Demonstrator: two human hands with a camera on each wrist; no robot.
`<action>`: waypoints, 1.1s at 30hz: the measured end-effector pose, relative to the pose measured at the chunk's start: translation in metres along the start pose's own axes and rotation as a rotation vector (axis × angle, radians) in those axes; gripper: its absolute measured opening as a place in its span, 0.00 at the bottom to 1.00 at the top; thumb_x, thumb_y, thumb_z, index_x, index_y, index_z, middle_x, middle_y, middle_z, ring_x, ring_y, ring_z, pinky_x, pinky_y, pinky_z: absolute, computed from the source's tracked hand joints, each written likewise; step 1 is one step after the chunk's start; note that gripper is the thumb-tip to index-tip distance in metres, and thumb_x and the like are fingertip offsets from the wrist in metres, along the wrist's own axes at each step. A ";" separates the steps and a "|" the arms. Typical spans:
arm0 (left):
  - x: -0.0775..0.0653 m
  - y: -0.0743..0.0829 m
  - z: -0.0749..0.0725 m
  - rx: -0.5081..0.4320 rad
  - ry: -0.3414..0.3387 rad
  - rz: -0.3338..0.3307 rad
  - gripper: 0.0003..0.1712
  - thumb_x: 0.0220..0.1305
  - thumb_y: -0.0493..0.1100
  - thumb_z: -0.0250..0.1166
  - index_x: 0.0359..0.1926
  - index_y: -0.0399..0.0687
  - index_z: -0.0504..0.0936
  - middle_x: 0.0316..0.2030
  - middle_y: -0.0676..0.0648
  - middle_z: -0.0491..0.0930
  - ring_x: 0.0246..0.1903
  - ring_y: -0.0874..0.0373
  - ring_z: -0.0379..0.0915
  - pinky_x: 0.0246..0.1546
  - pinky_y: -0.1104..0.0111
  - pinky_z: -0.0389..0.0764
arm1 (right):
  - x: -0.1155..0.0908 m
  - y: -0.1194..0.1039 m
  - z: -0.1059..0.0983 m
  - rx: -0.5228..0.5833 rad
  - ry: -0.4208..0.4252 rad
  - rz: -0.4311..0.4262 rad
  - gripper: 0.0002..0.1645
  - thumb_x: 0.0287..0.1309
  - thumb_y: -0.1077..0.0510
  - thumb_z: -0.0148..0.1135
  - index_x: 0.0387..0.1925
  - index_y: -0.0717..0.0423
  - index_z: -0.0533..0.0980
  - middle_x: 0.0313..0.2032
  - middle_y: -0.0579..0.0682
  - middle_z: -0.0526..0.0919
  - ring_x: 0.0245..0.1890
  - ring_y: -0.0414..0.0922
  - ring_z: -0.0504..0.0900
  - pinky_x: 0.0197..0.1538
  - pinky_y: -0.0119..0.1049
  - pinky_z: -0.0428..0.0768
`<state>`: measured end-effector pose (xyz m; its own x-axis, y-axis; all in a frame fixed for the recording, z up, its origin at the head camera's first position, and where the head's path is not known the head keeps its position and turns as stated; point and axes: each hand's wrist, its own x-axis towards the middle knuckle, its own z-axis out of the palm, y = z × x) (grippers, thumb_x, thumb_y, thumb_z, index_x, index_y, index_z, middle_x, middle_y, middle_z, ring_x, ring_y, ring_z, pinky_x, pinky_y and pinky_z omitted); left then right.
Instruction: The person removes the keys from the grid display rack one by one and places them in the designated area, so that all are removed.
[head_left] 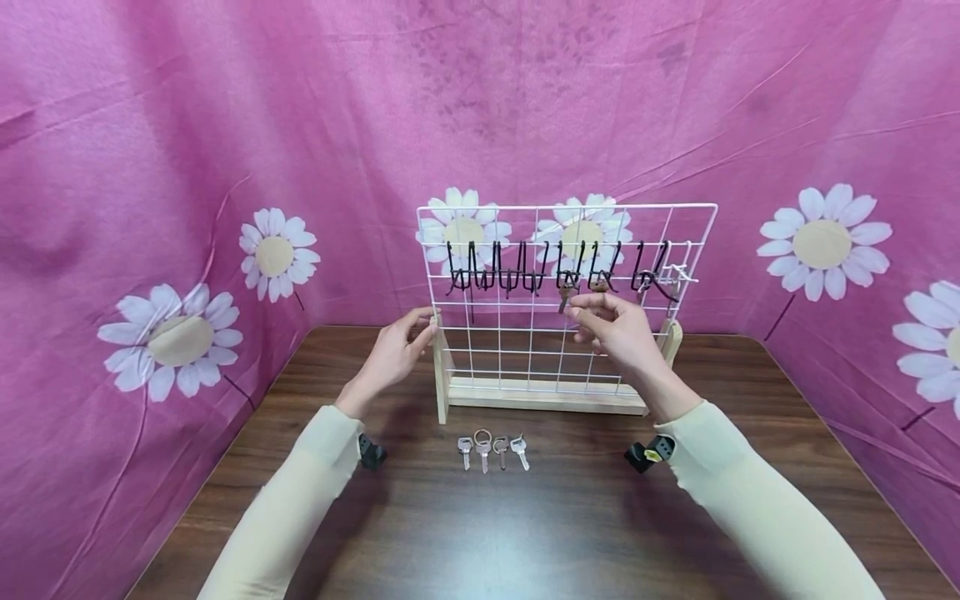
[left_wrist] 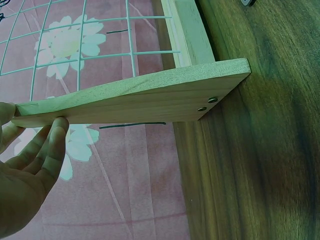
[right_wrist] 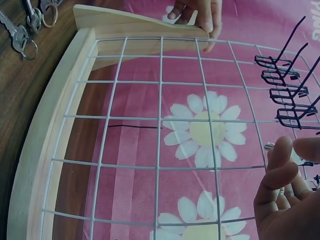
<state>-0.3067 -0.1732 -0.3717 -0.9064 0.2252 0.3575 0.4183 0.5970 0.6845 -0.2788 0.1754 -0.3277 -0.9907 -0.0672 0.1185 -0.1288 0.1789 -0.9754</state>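
My right hand (head_left: 617, 332) is at the front of a white wire grid rack (head_left: 498, 329), its thumb and fingertips pinching a key (head_left: 565, 297) just below a black hook (head_left: 570, 271). In the right wrist view, only a small metal tip shows beyond the fingertips of the right hand (right_wrist: 285, 185); the rest of the key is hidden. My left hand (head_left: 390, 354) grips the top of the rack's left wooden upright (head_left: 441, 367). The left wrist view has the fingers on the outer face of this upright (left_wrist: 130, 102), the thumb on its other side.
Several keys (head_left: 483, 447) lie in a row on the brown wooden table (head_left: 480, 517) before the rack. More black hooks (head_left: 472, 271) line the grid, with other keys (head_left: 600, 283) hanging toward the right. A pink flowered cloth (head_left: 360, 167) stands behind and at both sides.
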 end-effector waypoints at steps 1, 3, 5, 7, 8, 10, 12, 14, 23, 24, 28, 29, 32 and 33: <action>0.000 0.000 0.000 0.001 0.000 0.000 0.22 0.75 0.47 0.57 0.65 0.46 0.74 0.53 0.37 0.84 0.40 0.41 0.86 0.35 0.64 0.88 | 0.001 0.000 0.000 -0.006 0.005 0.001 0.22 0.65 0.46 0.66 0.54 0.53 0.77 0.38 0.32 0.86 0.28 0.36 0.85 0.28 0.25 0.80; 0.000 0.000 0.000 0.006 0.001 0.003 0.22 0.75 0.47 0.57 0.65 0.46 0.74 0.53 0.37 0.84 0.41 0.42 0.86 0.36 0.64 0.89 | 0.001 0.001 0.001 -0.016 0.012 -0.001 0.23 0.65 0.46 0.65 0.56 0.54 0.76 0.39 0.34 0.86 0.28 0.36 0.85 0.28 0.26 0.81; 0.000 0.000 0.001 0.006 0.002 0.001 0.22 0.75 0.48 0.57 0.65 0.46 0.74 0.53 0.38 0.84 0.40 0.43 0.87 0.36 0.63 0.89 | 0.002 0.001 0.003 -0.018 0.017 -0.009 0.25 0.66 0.48 0.64 0.58 0.56 0.76 0.39 0.36 0.85 0.28 0.36 0.85 0.28 0.26 0.82; 0.000 -0.001 0.001 0.005 0.002 -0.002 0.21 0.75 0.48 0.57 0.64 0.46 0.74 0.53 0.38 0.84 0.40 0.43 0.87 0.37 0.63 0.89 | 0.002 0.001 0.005 -0.027 0.021 -0.016 0.26 0.67 0.49 0.63 0.60 0.58 0.75 0.40 0.36 0.83 0.27 0.35 0.84 0.29 0.26 0.83; 0.000 -0.001 0.001 0.004 0.003 -0.004 0.21 0.75 0.48 0.57 0.64 0.46 0.74 0.52 0.38 0.84 0.40 0.43 0.87 0.37 0.63 0.89 | 0.002 0.001 0.006 -0.029 0.022 -0.018 0.26 0.67 0.50 0.63 0.61 0.59 0.74 0.40 0.35 0.83 0.27 0.34 0.84 0.30 0.26 0.83; 0.001 -0.002 0.001 0.002 0.002 -0.008 0.22 0.75 0.48 0.57 0.64 0.46 0.74 0.52 0.38 0.84 0.40 0.43 0.87 0.36 0.63 0.89 | 0.002 0.000 0.007 -0.032 0.023 -0.019 0.26 0.68 0.50 0.62 0.61 0.60 0.73 0.40 0.34 0.81 0.27 0.34 0.84 0.32 0.26 0.83; 0.001 -0.003 0.001 0.001 0.001 -0.008 0.22 0.75 0.48 0.57 0.65 0.46 0.74 0.52 0.38 0.84 0.40 0.42 0.87 0.35 0.63 0.89 | 0.002 0.000 0.008 -0.034 0.027 -0.017 0.26 0.68 0.50 0.62 0.62 0.59 0.73 0.41 0.32 0.81 0.28 0.34 0.85 0.32 0.26 0.83; 0.001 -0.003 0.001 0.002 -0.001 -0.009 0.22 0.75 0.48 0.56 0.65 0.46 0.74 0.52 0.38 0.84 0.40 0.42 0.87 0.35 0.63 0.88 | 0.002 0.000 0.008 -0.028 0.034 -0.016 0.26 0.68 0.50 0.62 0.61 0.59 0.73 0.41 0.32 0.81 0.28 0.35 0.85 0.32 0.25 0.82; 0.001 -0.002 0.001 0.008 0.003 -0.013 0.21 0.75 0.48 0.56 0.64 0.47 0.74 0.53 0.38 0.84 0.40 0.43 0.87 0.36 0.63 0.88 | 0.005 0.000 0.009 0.016 0.054 -0.051 0.12 0.66 0.51 0.65 0.48 0.50 0.77 0.36 0.38 0.83 0.26 0.37 0.84 0.25 0.26 0.80; 0.001 -0.002 0.001 0.008 0.003 -0.013 0.21 0.75 0.48 0.56 0.64 0.47 0.74 0.53 0.38 0.84 0.40 0.43 0.87 0.36 0.63 0.88 | 0.005 0.000 0.009 0.014 0.057 -0.056 0.11 0.66 0.52 0.65 0.47 0.49 0.76 0.35 0.39 0.84 0.25 0.37 0.84 0.25 0.26 0.79; 0.001 -0.003 0.002 0.009 0.003 -0.013 0.21 0.75 0.48 0.56 0.64 0.47 0.74 0.52 0.38 0.84 0.39 0.43 0.87 0.35 0.63 0.88 | 0.006 -0.001 0.009 0.005 0.063 -0.075 0.10 0.65 0.51 0.65 0.44 0.48 0.76 0.34 0.38 0.86 0.26 0.39 0.84 0.23 0.26 0.78; 0.001 -0.002 0.002 0.009 0.003 -0.013 0.21 0.75 0.48 0.57 0.64 0.47 0.74 0.52 0.38 0.84 0.39 0.43 0.87 0.35 0.63 0.88 | 0.006 -0.002 0.009 0.003 0.066 -0.079 0.09 0.65 0.51 0.65 0.44 0.48 0.76 0.33 0.38 0.86 0.25 0.38 0.84 0.23 0.26 0.77; 0.001 -0.002 0.001 0.008 0.001 -0.014 0.22 0.75 0.48 0.56 0.65 0.46 0.74 0.52 0.39 0.84 0.39 0.43 0.87 0.36 0.63 0.88 | 0.007 -0.003 0.009 0.012 0.068 -0.090 0.08 0.66 0.52 0.65 0.42 0.49 0.76 0.31 0.36 0.86 0.23 0.35 0.83 0.22 0.25 0.76; 0.001 -0.002 0.001 0.007 0.000 -0.014 0.22 0.75 0.48 0.56 0.65 0.46 0.74 0.53 0.38 0.84 0.39 0.43 0.87 0.36 0.62 0.89 | 0.007 -0.003 0.010 0.014 0.069 -0.093 0.08 0.66 0.52 0.64 0.42 0.49 0.76 0.30 0.35 0.86 0.23 0.34 0.82 0.22 0.25 0.76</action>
<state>-0.3084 -0.1728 -0.3733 -0.9119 0.2168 0.3483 0.4055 0.6055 0.6848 -0.2846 0.1650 -0.3255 -0.9752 -0.0154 0.2207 -0.2203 0.1617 -0.9619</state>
